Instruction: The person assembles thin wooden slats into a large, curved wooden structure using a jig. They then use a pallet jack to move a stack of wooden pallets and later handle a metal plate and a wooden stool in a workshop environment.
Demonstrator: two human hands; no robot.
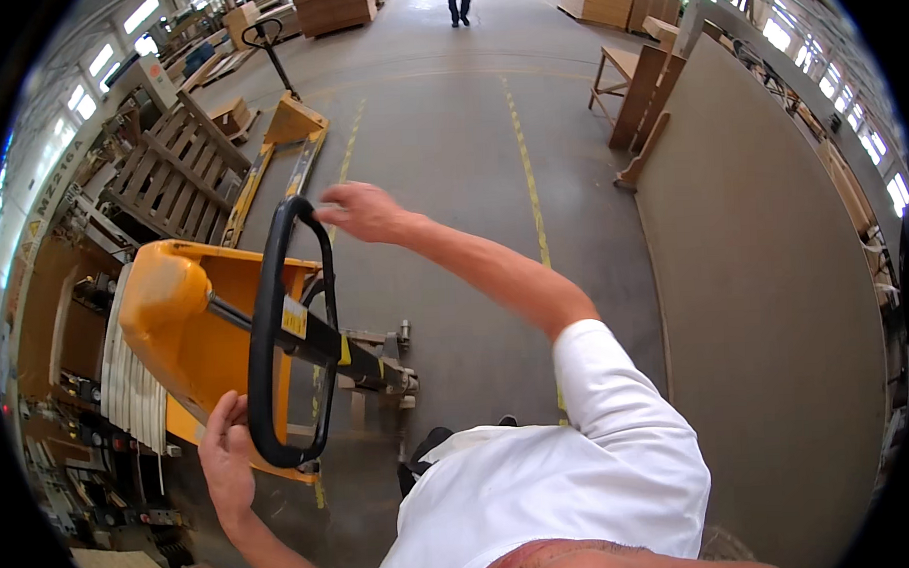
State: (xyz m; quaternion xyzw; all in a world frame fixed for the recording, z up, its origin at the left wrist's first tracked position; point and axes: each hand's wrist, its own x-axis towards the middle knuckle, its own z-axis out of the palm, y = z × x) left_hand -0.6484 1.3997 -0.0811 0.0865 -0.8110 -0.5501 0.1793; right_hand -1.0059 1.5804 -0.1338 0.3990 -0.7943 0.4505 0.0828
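A black loop handle (263,321) stands in front of me, joined by a dark shaft to a yellow hand lift truck (175,294). My left hand (227,457) is beside the loop's lower left side, its fingers loosely bent and apart. They come right up to the bar without wrapping round it. Across my body reaches the right arm, and my right hand (364,212) is by the loop's upper end. Its half-bent fingers meet the edge of the bar, and part of them is blurred. Whether the fingertips touch it is hard to tell.
Beyond stands another yellow pallet truck (294,124), next to a slatted wooden pallet (180,168). A large grey-brown panel (760,293) lines the right side, with a wooden bench (622,68) past it. Yellow lines (528,171) mark the floor. A person (459,1) is far ahead.
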